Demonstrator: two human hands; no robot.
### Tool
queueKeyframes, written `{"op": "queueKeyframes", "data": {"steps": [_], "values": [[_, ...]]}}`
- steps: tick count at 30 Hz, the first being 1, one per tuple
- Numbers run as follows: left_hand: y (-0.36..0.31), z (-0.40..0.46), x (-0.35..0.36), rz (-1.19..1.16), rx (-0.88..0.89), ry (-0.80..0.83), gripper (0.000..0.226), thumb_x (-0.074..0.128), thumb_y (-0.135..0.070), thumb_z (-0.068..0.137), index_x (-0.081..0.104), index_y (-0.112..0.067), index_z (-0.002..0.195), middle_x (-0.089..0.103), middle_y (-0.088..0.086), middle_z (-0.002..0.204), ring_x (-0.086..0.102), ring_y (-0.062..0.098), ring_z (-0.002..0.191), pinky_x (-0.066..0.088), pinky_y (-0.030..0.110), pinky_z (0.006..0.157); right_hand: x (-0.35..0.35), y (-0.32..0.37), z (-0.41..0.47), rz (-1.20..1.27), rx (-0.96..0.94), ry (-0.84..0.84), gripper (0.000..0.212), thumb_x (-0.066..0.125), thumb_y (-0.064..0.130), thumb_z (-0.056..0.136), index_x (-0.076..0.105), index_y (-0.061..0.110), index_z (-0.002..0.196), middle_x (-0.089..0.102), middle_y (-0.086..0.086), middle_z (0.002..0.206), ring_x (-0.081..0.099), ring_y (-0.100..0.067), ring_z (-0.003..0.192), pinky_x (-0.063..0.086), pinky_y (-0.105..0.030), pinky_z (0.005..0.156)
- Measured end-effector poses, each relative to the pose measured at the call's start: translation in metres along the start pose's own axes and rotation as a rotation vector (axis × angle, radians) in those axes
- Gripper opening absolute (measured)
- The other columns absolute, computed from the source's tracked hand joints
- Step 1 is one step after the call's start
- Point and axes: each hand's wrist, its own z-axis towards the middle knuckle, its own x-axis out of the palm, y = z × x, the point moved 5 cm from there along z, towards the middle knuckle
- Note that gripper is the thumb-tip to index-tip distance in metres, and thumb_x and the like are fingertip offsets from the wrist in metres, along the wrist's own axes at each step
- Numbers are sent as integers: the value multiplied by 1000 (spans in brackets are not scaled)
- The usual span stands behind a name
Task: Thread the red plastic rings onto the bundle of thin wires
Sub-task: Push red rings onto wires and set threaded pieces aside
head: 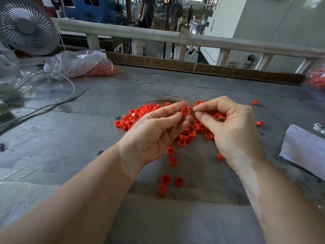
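Observation:
My left hand (154, 127) pinches one red plastic ring (185, 111) between thumb and fingertips, its open face turned toward me. My right hand (226, 124) pinches thin wire right beside that ring, fingertips almost touching it. The bundle of thin wires (168, 98) fans out to the left behind my left fingers, above the table. Under both hands lies a pile of red rings (135, 117) on the grey table (70, 138). Several loose rings (166, 179) are scattered nearer to me.
A clear plastic bag with more red rings (103, 68) lies at the back left, beside a white fan (26, 27) and its cable (52, 106). A stack of white paper (304, 148) sits at the right. A railing (175, 36) borders the table's far edge.

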Motion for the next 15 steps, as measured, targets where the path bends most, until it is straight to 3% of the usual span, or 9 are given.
{"op": "queueKeyframes", "data": {"steps": [8,15], "values": [[-1,-2,-2,21,-18,-16,29,44,8,88,69,-4,91,71,14,76,69,15,66,57,21,70,1,2,0,5,-18,28,20,74,1,76,72,21,77,69,16,75,65,4,76,42,-5,69],[-1,-2,-1,71,2,-44,23,53,7,75,71,-4,85,71,13,75,69,14,64,57,20,67,3,3,-1,10,-19,38,22,74,-1,74,71,21,75,67,18,70,64,6,72,41,-4,67]]}}
